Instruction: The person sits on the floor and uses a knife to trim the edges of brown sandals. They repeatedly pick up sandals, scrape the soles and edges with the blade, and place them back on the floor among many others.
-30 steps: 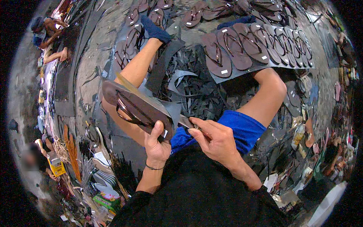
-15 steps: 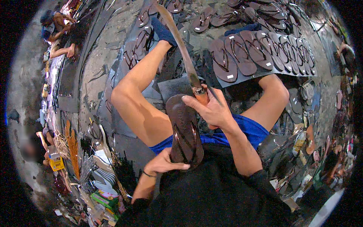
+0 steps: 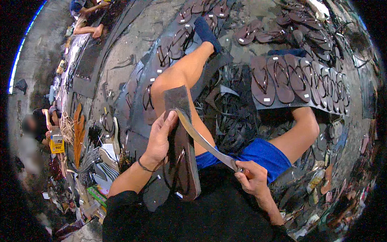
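Observation:
My left hand (image 3: 158, 139) is closed round the far end of a dark brown flip-flop (image 3: 184, 161), its thumb on top. A flat dark rubber piece (image 3: 176, 100) juts out beyond that end, held along with it. In my right hand (image 3: 254, 180) is the handle of a long curved knife (image 3: 207, 146). Its blade slants up to the left, the tip by the flip-flop's far edge near my left thumb; whether it touches cannot be made out. Under the flip-flop, on the left, a dark sole-shaped piece (image 3: 156, 193) shows in part.
Finished flip-flops (image 3: 282, 78) stand in a row on a grey sheet at the right; more flip-flops (image 3: 304, 20) lie beyond. Dark rubber scraps (image 3: 238, 111) cover the ground between my legs. Grey striped sandals (image 3: 105, 171) lie at left. Two other people sit farther left.
The knife has swung down from pointing away to lying across by the flip-flop's edge. My left hand has moved from its near end to its far end; the rubber piece now shows there.

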A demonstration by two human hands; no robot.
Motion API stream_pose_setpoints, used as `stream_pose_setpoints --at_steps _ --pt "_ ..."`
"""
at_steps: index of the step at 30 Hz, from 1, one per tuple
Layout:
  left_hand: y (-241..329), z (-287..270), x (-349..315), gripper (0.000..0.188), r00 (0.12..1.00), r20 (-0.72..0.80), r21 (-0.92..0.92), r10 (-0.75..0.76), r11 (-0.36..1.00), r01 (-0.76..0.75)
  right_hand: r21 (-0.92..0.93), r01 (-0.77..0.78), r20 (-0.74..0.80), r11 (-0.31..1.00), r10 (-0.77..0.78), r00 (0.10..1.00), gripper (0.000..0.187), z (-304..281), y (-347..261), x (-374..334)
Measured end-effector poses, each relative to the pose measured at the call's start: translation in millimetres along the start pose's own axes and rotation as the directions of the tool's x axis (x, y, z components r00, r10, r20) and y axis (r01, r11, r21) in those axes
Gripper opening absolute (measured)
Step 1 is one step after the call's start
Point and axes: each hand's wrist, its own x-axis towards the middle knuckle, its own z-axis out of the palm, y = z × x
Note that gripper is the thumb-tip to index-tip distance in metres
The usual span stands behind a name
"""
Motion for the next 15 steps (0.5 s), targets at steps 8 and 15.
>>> stream_pose_setpoints --at_steps 8,15 --pt "-15 10 1 0.033 0.986 0.162 0.103 -0.038 0.994 0.021 -0.244 0.061 -0.002 0.968 -0.063 0.998 0.031 -35 -29 49" --pt "-15 24 9 0.03 0.94 0.316 0.169 -0.126 0.983 0.075 -0.144 -0.13 0.274 0.981 0.166 0.947 0.025 -69 -74 118"
